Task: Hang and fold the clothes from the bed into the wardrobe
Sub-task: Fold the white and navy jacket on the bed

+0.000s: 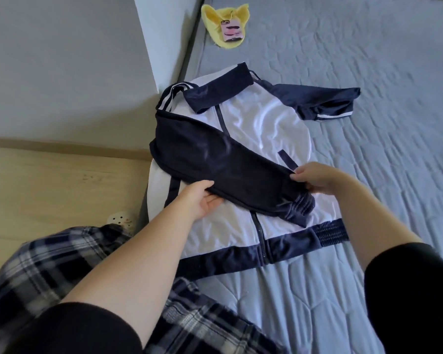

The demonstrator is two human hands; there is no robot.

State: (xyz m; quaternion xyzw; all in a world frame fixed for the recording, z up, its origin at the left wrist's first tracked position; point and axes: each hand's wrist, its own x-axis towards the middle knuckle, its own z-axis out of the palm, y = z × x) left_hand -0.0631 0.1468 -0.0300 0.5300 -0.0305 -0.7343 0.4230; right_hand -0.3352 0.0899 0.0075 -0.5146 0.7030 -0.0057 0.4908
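- Lying zip-side up on the grey quilted bed, a white and navy track jacket is seen with its collar at the far end and its hem band at the near end.
- One navy sleeve is laid slantwise across the jacket's chest, from the far left shoulder down towards the near right.
- The sleeve's near edge is gripped by the left hand, thumb on top and fingers curled beneath the cloth.
- The sleeve's far edge, close to the ribbed cuff, is pinched by the right hand between thumb and fingertips.
- The other sleeve is spread out to the right on the bed.
- A yellow cloth item with a pink tag is found at the far edge of the bed, well apart from the jacket.
- Plaid fabric is seen at the near left, over a pale wooden floor.
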